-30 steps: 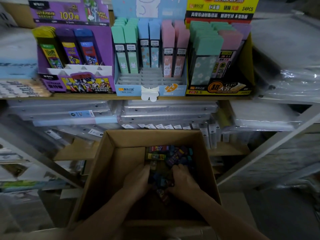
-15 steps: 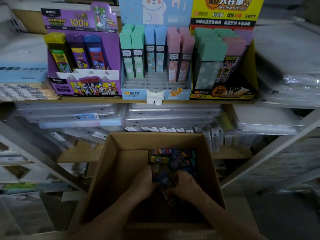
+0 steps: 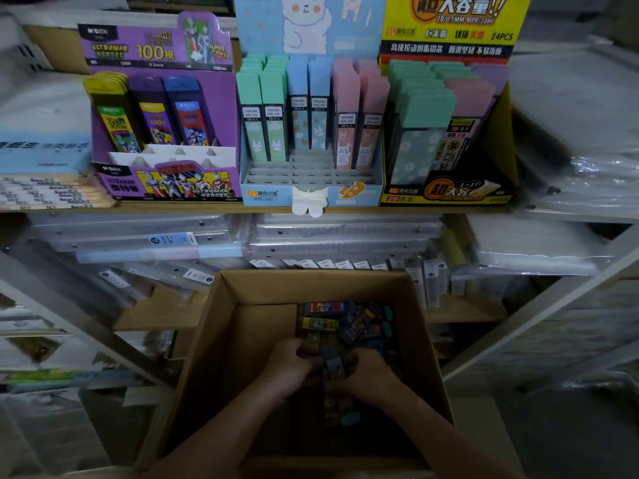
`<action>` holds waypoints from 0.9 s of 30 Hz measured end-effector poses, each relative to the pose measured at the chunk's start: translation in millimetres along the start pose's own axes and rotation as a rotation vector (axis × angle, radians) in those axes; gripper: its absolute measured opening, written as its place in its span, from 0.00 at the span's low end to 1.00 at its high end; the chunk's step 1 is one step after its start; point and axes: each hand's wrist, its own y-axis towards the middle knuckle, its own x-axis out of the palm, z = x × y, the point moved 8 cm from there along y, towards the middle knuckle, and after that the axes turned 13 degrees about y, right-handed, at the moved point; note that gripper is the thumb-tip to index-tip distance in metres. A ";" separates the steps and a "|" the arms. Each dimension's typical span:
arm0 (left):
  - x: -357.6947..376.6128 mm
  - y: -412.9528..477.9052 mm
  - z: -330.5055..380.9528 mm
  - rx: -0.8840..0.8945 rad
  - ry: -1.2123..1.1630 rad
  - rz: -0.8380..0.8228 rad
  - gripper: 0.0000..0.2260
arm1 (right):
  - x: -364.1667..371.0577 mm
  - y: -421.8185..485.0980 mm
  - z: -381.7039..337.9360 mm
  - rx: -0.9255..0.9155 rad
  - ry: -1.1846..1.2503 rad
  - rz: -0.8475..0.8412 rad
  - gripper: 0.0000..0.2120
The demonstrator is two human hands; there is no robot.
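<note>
**Lifting a bunch of little cases out of the box**

I had both hands down in the brown box (image 3: 221,340). My left hand (image 3: 294,369) and my right hand (image 3: 371,378) were curled in toward each other. Between them they squeezed a bunch of little cases (image 3: 333,366). More of these lay loose in a heap on the far right of the box floor, and a few lay close under my right wrist. It was dark in there, so I could not tell how many I held.

To do this well, I thought I should line the bunch up first, so every case pointed the same way. Then I should put my fingers under, my thumbs on top, and squeeze firmly from both ends. After that I should lift slowly, straight up, and stay clear of the box walls. A loose squeeze could let the middle ones drop out.

The purple stand (image 3: 166,108) on the shelf (image 3: 207,206) above had bare slots at its front. I guessed the cases belonged there.
</note>
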 end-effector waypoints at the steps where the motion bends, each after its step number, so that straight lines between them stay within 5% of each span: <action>1: -2.0 -3.7 2.9 0.000 -0.038 0.007 0.07 | 1.3 -0.3 -0.8 -0.002 0.067 -0.021 0.21; 7: -13.4 -39.8 31.7 0.040 -0.161 -0.033 0.12 | -2.5 -11.3 -29.5 -0.127 0.404 -0.112 0.17; 12: -3.5 -72.7 56.1 0.026 -0.708 -0.260 0.13 | -6.1 -34.3 -76.5 -0.296 0.438 -0.124 0.13; 15: -11.7 -81.1 56.9 0.002 -0.866 -0.202 0.15 | -8.0 -52.4 -110.1 -0.408 0.363 -0.021 0.14; 20: -56.6 -102.8 76.7 0.178 -0.807 0.016 0.12 | -5.6 -86.2 -156.8 -0.592 0.378 0.069 0.12; 27: -113.7 -133.7 101.2 0.390 -0.869 0.025 0.12 | 9.6 -116.6 -207.1 -0.703 0.414 0.025 0.06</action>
